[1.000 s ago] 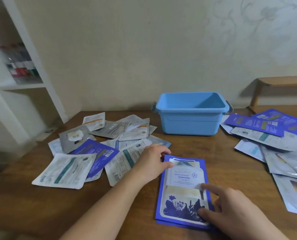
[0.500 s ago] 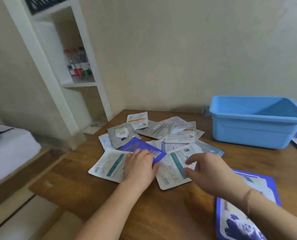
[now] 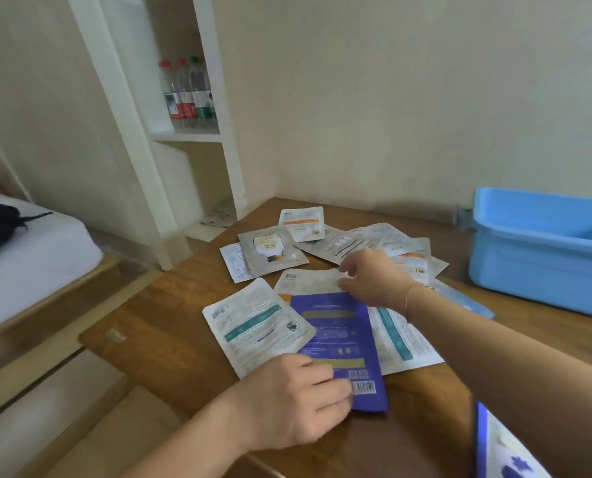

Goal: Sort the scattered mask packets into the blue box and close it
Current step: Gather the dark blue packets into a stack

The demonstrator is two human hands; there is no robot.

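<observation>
Left grip [image 3: 298, 401] has its fingers curled at the near end of the purple packet [image 3: 339, 343], apparently pinching its bottom edge beside the barcode, while that packet lies on top of the pile. Just to its left a white packet with a teal band [image 3: 253, 326] lies flat on the worktop [image 3: 156, 343], partly tucked under the purple one. Farther back sit a grey packet [image 3: 270, 250] and a small white packet with an orange stripe [image 3: 301, 222], overlapping their neighbours. Right grip [image 3: 370, 277] reaches over the middle of the pile, fingertips bent down onto a white packet [image 3: 308, 281]; whether it has truly pinched it I cannot tell.

To do this gathering well, I would slide each packet off the heap before lifting, keeping it flat so the ones beneath do not scatter, and stack like with like.

At the far right stands the blue box [image 3: 542, 270], open, no lid in view; the part of its inside that shows holds nothing. One more blue-and-white packet [image 3: 494, 453] lies at the bottom right corner.
</observation>
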